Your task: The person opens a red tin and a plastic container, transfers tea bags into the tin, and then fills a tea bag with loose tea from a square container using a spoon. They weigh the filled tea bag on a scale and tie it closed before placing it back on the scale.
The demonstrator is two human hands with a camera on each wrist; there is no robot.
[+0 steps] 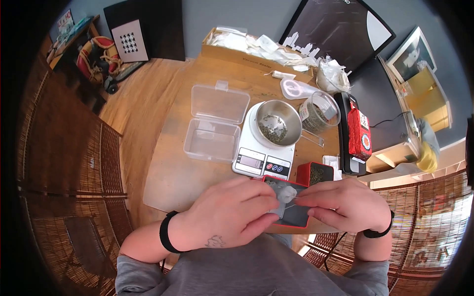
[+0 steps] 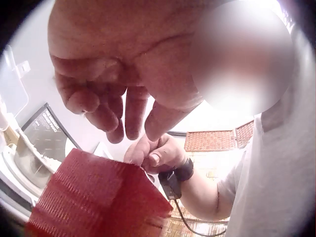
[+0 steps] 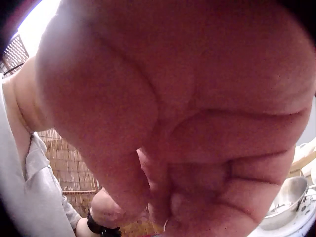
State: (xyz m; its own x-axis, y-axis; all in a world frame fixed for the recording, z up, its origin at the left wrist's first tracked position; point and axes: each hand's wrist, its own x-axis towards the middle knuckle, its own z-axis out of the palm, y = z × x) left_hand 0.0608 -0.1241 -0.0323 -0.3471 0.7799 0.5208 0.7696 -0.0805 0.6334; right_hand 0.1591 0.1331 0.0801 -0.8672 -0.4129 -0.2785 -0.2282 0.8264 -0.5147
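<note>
A small white drawstring pouch (image 1: 286, 194) sits between the two hands, over a red-edged box with a dark grey inside (image 1: 296, 217). My right hand (image 1: 348, 204) pinches its thin white string with thumb and fingertips. On the other side, my left hand (image 1: 234, 212) has its fingertips right at the pouch, with thumb and forefinger spread apart; I cannot tell whether they grip it. The left wrist view shows a ribbed red box wall (image 2: 98, 192) below that hand. In the right wrist view the palm and curled fingers (image 3: 207, 148) hide the pouch.
Beyond the hands, a white kitchen scale (image 1: 247, 163) bears a metal pan (image 1: 295, 118) with dried leaves. Left is an open clear plastic box (image 1: 212, 153); right stand a red tin of leaves (image 1: 305, 172), a glass jar (image 1: 323, 121) and a red packet (image 1: 359, 133). Behind is a carton (image 1: 252, 63) of white bags.
</note>
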